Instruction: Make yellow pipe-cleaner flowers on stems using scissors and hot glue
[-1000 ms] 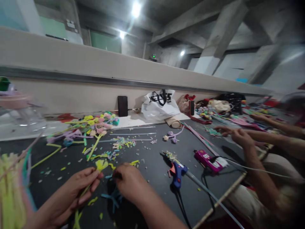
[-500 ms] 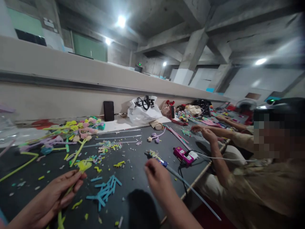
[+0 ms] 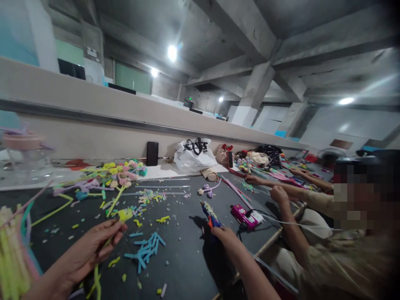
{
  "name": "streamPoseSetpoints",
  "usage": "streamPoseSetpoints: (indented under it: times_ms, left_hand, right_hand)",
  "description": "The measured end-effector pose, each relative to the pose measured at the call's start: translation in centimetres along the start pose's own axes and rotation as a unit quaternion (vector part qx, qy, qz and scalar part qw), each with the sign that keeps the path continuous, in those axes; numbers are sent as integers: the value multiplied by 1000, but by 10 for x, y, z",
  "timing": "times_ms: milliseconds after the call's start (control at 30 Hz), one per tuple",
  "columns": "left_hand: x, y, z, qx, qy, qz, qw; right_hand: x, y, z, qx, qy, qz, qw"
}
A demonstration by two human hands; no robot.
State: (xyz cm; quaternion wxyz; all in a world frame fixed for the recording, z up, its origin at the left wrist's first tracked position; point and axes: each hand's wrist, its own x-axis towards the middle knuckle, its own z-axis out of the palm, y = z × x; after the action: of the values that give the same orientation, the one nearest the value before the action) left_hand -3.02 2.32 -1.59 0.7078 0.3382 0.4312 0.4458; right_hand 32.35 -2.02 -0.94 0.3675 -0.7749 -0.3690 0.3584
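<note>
Between the fingertips of my left hand (image 3: pixel 101 243) is a yellow pipe-cleaner flower (image 3: pixel 125 214), its stem running down through the palm. My right hand (image 3: pixel 226 237) is closed around the handle of a blue glue gun (image 3: pixel 211 218) with an orange trigger, its nozzle pointing up and away over the dark tabletop. Bits of glue and fuzz cover the gun's front end. Just right of my left hand lies a loose pile of short blue pipe-cleaner pieces (image 3: pixel 146 249). Yellow scraps are scattered around it.
Finished-looking pipe-cleaner flowers (image 3: pixel 121 171) are heaped at the back left. A magenta power strip (image 3: pixel 245 216) with cords lies right of the glue gun. A phone (image 3: pixel 152 154) and a white bag (image 3: pixel 195 154) stand along the partition. A co-worker (image 3: pixel 343 250) sits at the right.
My right hand has taken up the glue gun from the table and lifted it. My left hand still holds the yellow flower. The view has tilted up and turned slightly left.
</note>
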Motion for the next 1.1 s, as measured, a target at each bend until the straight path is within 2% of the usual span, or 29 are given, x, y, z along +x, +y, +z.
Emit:
streamPoseSetpoints:
  times_ms: [100, 167, 200, 233, 300, 433, 500, 633, 733, 933, 1100]
  left_hand:
    - [2, -1, 0, -6, -69, -24, 997]
    - [3, 0, 2, -23, -101, -20, 994]
    - [3, 0, 3, -29, -113, -14, 993]
    - [3, 1, 4, -36, -119, -9, 992]
    - [3, 2, 5, -36, -124, 0, 992]
    - [2, 2, 9, -17, -109, 22, 994]
    - [2, 2, 11, 4, -94, 33, 995]
    - [1, 2, 18, 39, -57, 40, 997]
    - [0, 3, 24, 70, -11, 49, 996]
    - [1, -2, 29, 124, 42, 76, 988]
    - [-3, 0, 33, 165, 66, 95, 980]
  right_hand:
    - [-17, 2, -1, 132, -77, 4, 988]
    - [-30, 0, 3, 362, -187, 64, 911]
    - [-36, -2, 7, 426, -222, 71, 875]
    - [-42, -6, 13, 464, -241, 64, 850]
    - [-53, -16, 26, 482, -258, 13, 837]
    - [-69, -37, 57, 447, -245, -91, 855]
    - [-72, -43, 71, 404, -221, -148, 875]
    - [-76, -43, 92, 282, -135, -219, 924]
    - [-79, -36, 104, 205, -106, -273, 934]
    - [-85, -23, 120, 77, -53, -304, 948]
    - [-87, -21, 124, 86, -63, -317, 942]
